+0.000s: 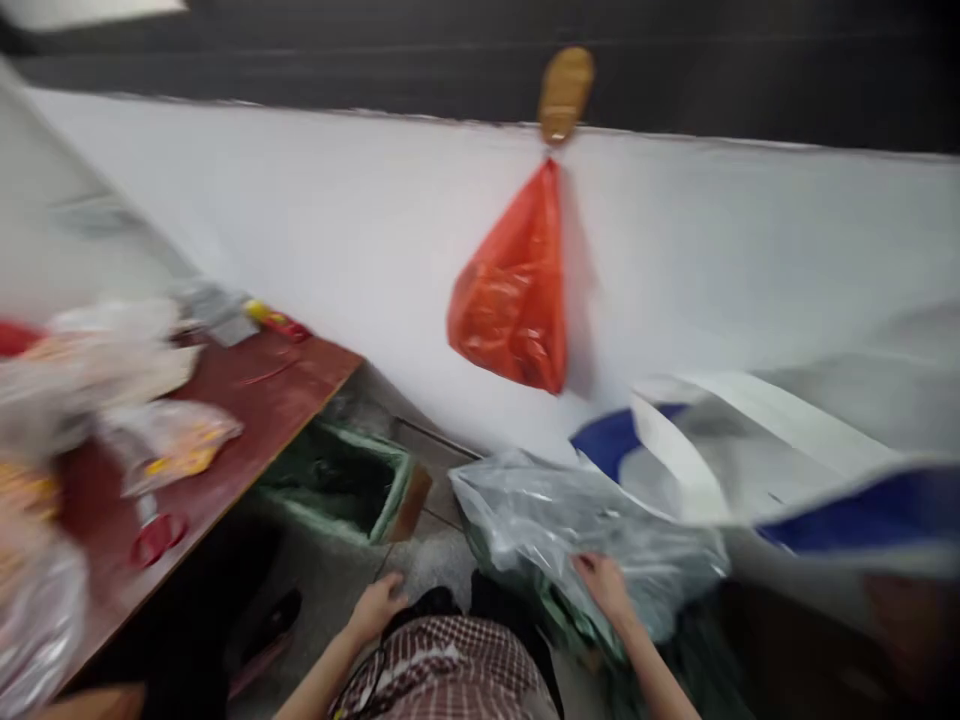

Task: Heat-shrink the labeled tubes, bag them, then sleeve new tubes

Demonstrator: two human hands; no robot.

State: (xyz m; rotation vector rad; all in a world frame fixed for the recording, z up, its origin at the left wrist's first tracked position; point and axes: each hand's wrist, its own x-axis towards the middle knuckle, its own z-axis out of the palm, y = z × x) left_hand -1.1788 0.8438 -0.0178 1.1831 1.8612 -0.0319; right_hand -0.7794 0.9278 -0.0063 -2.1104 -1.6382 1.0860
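1. Touched the clear plastic (540, 500) with the right hand (604, 587); could not tell grasping from resting.
2. Held the left hand (375, 607) unclenched near the checked garment (454, 665).
3. Saw the clear plastic below the red bag (517, 300), right of the green-lined box (390, 505).

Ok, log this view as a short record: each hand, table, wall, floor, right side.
left hand: beside the checked clothing, nothing visibly held
right hand: at the clear plastic, grip unclear
table: red-handled scissors, clear bags with orange contents
wall: red bag hanging below a brown hook
floor: open green-lined box
right side: blue-and-white bag, blurred
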